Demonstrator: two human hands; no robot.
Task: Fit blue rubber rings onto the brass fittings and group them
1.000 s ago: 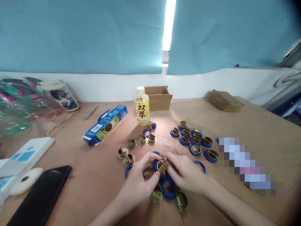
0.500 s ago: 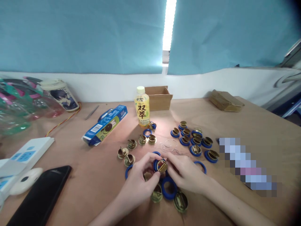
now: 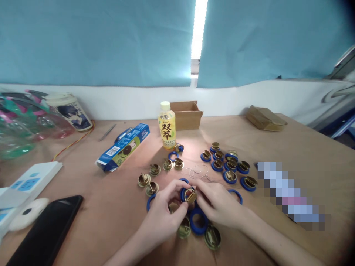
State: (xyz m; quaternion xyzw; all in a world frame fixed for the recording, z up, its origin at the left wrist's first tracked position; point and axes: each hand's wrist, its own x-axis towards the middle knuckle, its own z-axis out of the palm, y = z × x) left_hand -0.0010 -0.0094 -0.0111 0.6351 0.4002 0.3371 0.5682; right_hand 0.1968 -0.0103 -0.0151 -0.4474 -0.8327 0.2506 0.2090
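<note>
Between the fingertips of both hands is a round brass-coloured fitting point(image 3: 191, 197) with a blue ring around it. My left hand point(image 3: 165, 207) pinches it from the left with thumb and fingers. From the right, my right hand point(image 3: 220, 203) has its closed fingers against the same fitting; the fingertips are partly hidden. Just below lie a loose blue ring point(image 3: 206, 222) and a brass-coloured fitting point(image 3: 212, 237) without a ring. Another blue ring point(image 3: 236, 195) shows partly behind my right wrist. Thin wire rings point(image 3: 197, 170) lie beyond my fingers.
Several blue-ringed fittings point(image 3: 230, 176) are grouped at the right, and bare ones point(image 3: 152, 188) at the left. Behind stand a yellow drink bottle point(image 3: 167, 129) and a cardboard box point(image 3: 187, 120). A blue carton point(image 3: 123, 147), a black phone point(image 3: 47, 232) and spray bottles point(image 3: 16, 129) occupy the left.
The whole view has shifted very slightly. Both hands keep the same hold on the fitting, with no other visible difference.
</note>
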